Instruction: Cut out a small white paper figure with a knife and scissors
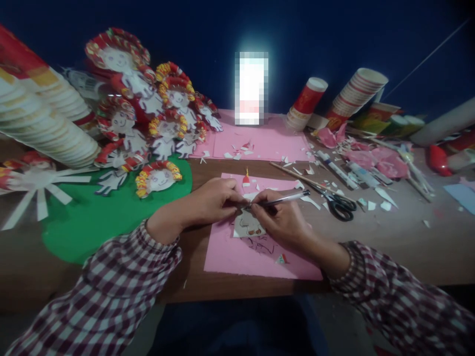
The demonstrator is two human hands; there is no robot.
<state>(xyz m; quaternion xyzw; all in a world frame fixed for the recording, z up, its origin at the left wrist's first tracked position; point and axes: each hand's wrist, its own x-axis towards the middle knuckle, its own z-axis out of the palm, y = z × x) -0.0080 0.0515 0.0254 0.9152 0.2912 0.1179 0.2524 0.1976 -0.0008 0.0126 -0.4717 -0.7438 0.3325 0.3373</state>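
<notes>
In the head view, the right hand [287,217] has its grip closed round a pen [285,198], over a white paper piece [243,227] with drawn lines, lying on a pink sheet [224,254] on the tabletop [389,242]. The left hand [210,200] touches the piece's upper part; whether its grip pinches or merely presses cannot be told. Scissors [330,198] lie to the right

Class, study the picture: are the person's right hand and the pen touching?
Touching. The head view shows the right hand gripping the pen, whose upper end sticks out past the hand.
</notes>
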